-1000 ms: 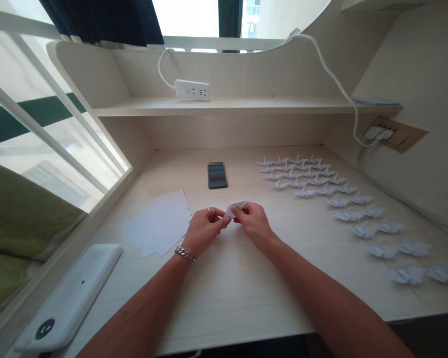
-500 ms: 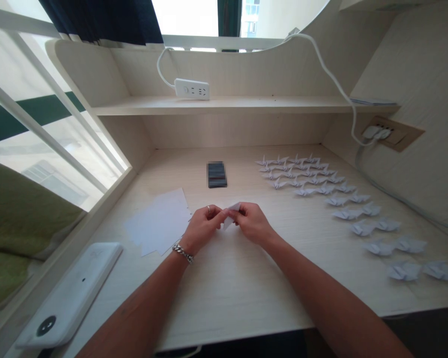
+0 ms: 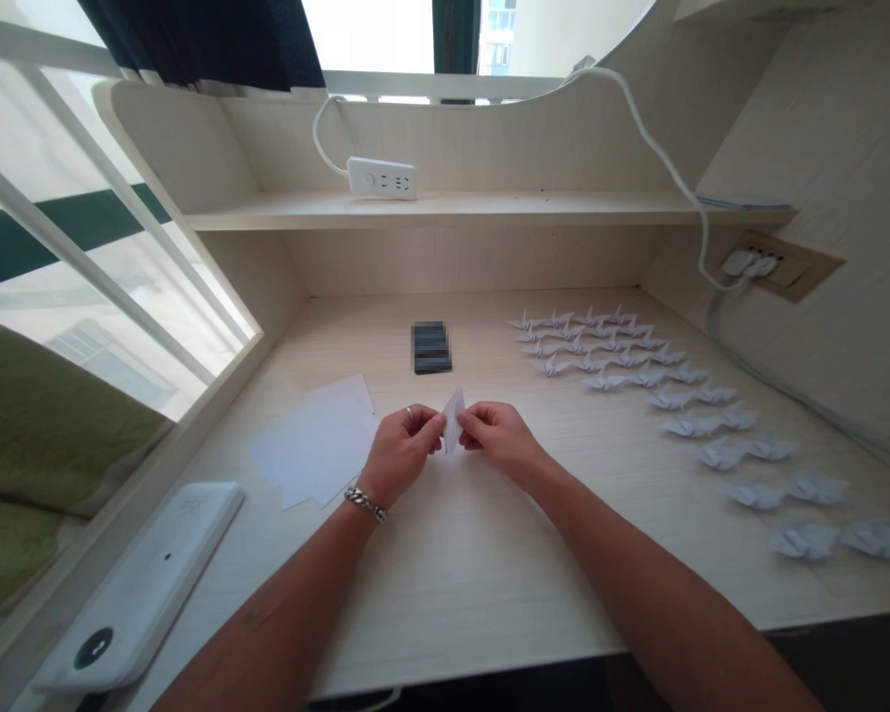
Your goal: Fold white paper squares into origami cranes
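Observation:
A small piece of folded white paper [image 3: 452,419], narrow and pointed at its top, is held upright above the desk between both hands. My left hand [image 3: 404,443] pinches its left edge between thumb and finger. On the opposite edge, my right hand [image 3: 500,435] has a similar pinch. Loose white paper sheets [image 3: 318,435] lie fanned out just left of my left hand. To the right stand several rows of folded white paper cranes [image 3: 608,346], with more paper cranes [image 3: 805,539] in pairs running toward the front right corner.
A dark flat object [image 3: 431,348], blurred over, lies behind my hands. At the left edge rests a long white device [image 3: 144,583]. A power strip [image 3: 381,178] sits on the shelf [image 3: 475,205]. White cable [image 3: 660,148] runs to a wall socket [image 3: 786,267].
The folded paper has turned from a slanted position to upright, and more of it shows. My hands have shifted slightly apart onto its two sides.

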Available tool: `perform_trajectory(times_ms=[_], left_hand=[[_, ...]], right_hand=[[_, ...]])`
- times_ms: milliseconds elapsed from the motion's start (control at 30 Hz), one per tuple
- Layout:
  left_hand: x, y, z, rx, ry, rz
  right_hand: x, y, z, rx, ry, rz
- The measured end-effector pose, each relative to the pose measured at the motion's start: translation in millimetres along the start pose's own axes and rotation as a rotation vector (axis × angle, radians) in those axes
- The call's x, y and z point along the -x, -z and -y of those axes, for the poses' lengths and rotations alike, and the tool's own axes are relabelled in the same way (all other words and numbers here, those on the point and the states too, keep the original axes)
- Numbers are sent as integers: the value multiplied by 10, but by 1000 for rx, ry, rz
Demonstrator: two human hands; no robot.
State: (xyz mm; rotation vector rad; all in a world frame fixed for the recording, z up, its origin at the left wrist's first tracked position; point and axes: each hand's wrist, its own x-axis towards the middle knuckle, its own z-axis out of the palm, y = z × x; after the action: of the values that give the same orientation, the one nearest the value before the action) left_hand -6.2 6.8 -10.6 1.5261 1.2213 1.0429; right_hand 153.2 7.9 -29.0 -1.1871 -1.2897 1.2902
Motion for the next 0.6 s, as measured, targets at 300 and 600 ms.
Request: perform_trajectory(times_ms=[300, 600], left_hand=[[18, -11, -64, 9, -10, -15], [26, -27, -32, 51, 16, 38]], right_hand=[[17, -57, 20, -82, 6, 2], [20, -35, 19, 69, 50, -39]])
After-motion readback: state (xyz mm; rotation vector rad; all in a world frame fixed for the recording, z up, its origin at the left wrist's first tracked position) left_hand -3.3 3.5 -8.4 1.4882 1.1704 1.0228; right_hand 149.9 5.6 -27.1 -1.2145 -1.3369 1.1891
